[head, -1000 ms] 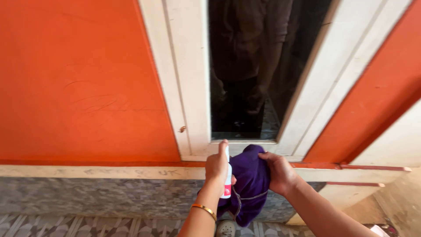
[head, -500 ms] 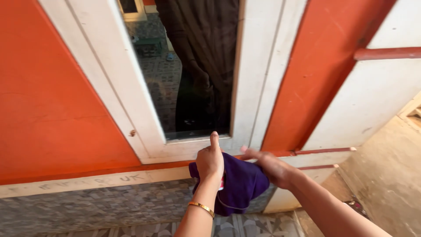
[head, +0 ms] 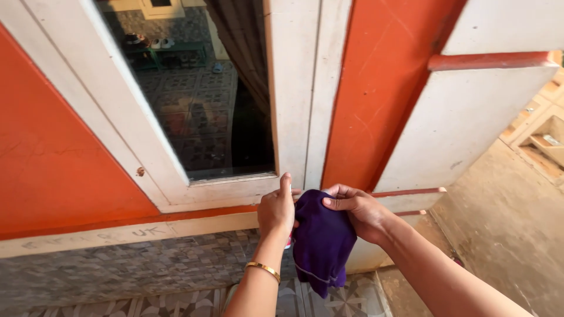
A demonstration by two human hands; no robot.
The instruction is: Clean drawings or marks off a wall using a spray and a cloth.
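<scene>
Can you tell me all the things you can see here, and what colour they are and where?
cloth: one, purple, held up between both hands, hanging down in front of the wall
spray bottle: one, white with a red patch, mostly hidden in the left hand
window: one, dark glass in a white frame, above the hands
wall: one, orange, either side of the window
ledge: one, pale, under the orange wall
tiles: many, grey patterned, below the ledge
bangle: one, gold, on the left wrist
left hand: one, closed round the bottle
right hand: one, gripping the cloth
</scene>
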